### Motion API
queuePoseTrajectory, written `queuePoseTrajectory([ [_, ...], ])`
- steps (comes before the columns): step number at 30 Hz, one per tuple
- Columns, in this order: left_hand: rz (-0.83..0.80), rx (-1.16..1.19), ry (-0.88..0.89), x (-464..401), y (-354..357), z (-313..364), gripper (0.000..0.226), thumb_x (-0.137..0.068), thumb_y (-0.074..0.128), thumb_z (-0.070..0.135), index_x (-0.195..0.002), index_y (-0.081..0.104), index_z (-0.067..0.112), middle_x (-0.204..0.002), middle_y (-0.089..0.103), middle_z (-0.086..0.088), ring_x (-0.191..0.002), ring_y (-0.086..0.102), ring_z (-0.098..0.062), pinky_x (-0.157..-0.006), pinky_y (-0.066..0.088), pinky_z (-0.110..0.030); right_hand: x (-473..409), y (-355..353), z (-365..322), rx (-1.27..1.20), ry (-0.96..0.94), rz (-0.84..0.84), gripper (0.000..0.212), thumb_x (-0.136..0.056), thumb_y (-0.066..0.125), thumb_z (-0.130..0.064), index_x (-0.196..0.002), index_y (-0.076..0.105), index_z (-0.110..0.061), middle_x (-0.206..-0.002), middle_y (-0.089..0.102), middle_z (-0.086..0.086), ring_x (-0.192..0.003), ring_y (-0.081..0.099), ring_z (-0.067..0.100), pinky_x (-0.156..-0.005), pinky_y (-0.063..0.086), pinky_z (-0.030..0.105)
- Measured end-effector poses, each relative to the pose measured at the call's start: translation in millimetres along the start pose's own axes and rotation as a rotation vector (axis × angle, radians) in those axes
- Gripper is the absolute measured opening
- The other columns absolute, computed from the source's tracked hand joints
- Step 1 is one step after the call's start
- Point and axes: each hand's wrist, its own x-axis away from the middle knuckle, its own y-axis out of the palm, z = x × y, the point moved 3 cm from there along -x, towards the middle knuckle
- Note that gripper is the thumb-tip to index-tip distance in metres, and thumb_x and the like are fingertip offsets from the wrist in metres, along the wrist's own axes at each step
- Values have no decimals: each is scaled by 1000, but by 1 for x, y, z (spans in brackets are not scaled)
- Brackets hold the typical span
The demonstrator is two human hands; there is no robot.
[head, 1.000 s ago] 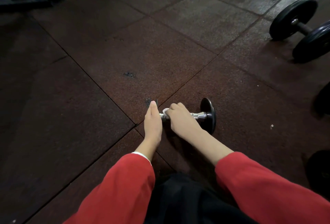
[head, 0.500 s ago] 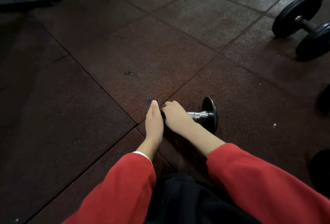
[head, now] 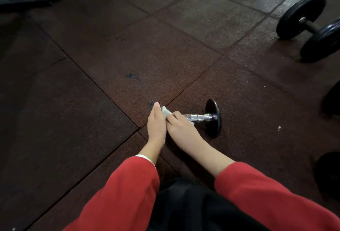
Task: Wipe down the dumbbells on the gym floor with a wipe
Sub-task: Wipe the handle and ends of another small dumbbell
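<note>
2 hands met on 1 small dumbbell (head: 200, 118) lying on the gym floor (head: 110, 65), just ahead of the person's knees. Its long axis ran left-right across the view: right plate (head: 213, 118) stood on edge to the right, left end hidden behind the left hand (head: 156, 124). Left hand was flat, fingers straight, pressed against that left end, bracing it. Right hand (head: 181, 124) was curled round the chrome handle (head: 195, 117) with the white wipe (head: 166, 112) bunched under its fingers, so its grip was closed on wipe plus bar. Bare handle lay to the right of that grip, toward the right plate; next stroke likely slides that way along the axis. Handle looked shiny, knurled, with a stepped collar at the plate; plate black, matte. 1 bigger black dumbbell (head: 311, 26) sat well apart at far right, untouched.
</note>
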Motion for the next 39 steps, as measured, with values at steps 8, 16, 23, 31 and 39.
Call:
queuePoseTrajectory([
  [8, -34, 16, -17, 4, -1, 1, 51, -100, 26, 36, -132, 49, 4, -138, 50, -11, -130, 43, -22, -113, 27, -38, -15, -6, 42, -49, 259, -208, 30, -94, 37, -4, -115, 57, -1, -120, 55, 12, -116, 45, 31, -95, 40, 36],
  [16, -18, 46, -36, 7, 0, 3, 50, -100, 28, 37, -135, 47, 8, -140, 48, -8, -131, 41, -19, -113, 26, -34, 18, -2, 32, 93, 538, -239, 40, -68, 33, -3, -59, 72, -8, -69, 63, 7, -66, 61, 20, -52, 46, 24],
  [23, -38, 27, 104, 19, -3, -1, 56, -91, 53, 35, -142, 36, 17, -147, 38, 3, -136, 33, -9, -104, 20, -15, 26, 9, 33, 9, 665, -226, 43, -89, 27, -2, -114, 61, 5, -123, 50, 19, -110, 48, 31, -79, 48, 25],
  [31, -164, -352, 205, 16, -17, -4, 68, -87, 48, 6, -147, 22, 25, -139, 48, -12, -125, 47, -27, -99, 33, -23, 30, 8, 49, 173, 582, -205, 46, -68, 27, 0, -66, 73, 6, -80, 66, 20, -66, 60, 27, -48, 47, 25],
  [39, -329, -531, -246, -8, -25, 30, 4, -74, 50, -2, -70, 51, -1, -79, 54, -22, -72, 58, -34, -71, 52, -43, 20, -11, 53, 146, 382, -202, 25, -88, 49, -8, -102, 69, -5, -108, 58, 11, -103, 55, 26, -83, 47, 29],
])
